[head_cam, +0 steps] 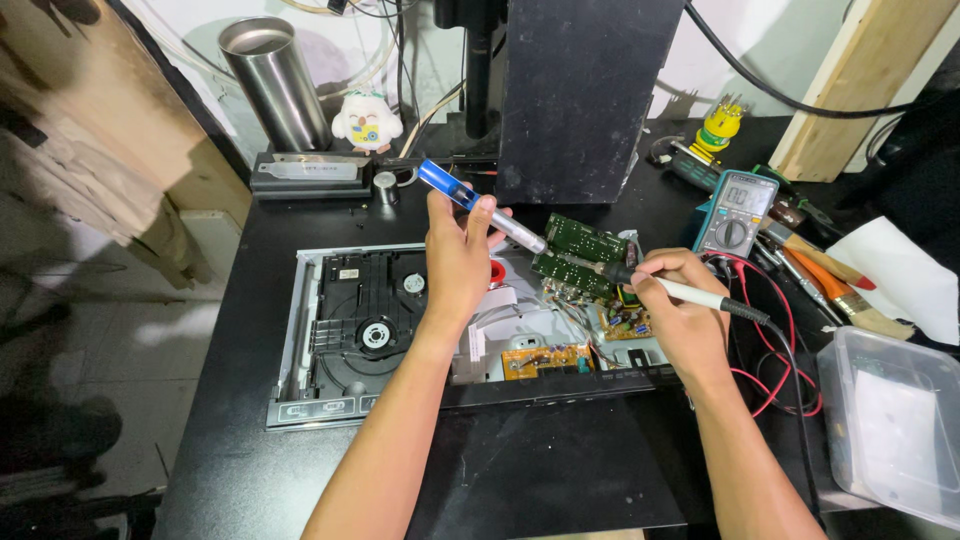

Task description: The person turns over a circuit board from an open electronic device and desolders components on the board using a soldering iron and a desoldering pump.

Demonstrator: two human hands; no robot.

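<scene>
- Head view: the left hand (458,262) is closed in a fist-like grip around a desoldering pump (480,206) with a blue upper end and silver barrel; the blue end sticks out above the fingers toward the back of the bench, and the barrel runs out past the thumb, slanting down to the right.
- The pump's tip lies at the upper edge of a green circuit board (580,255), which stands tilted up out of an opened disc player (385,330).
- The right hand (683,318) pinches a soldering iron (668,285) like a pen, fingers curled tight on its white handle; the dark front part juts left beyond the fingertips, its tip touching the green board, while the cord trails right behind the hand.
- Both tools meet at the board, between the two hands.
- Near the right hand, a multimeter (738,210) with red leads, brushes (835,285) and a clear plastic box (895,430) rest on the black table (240,300).
</scene>
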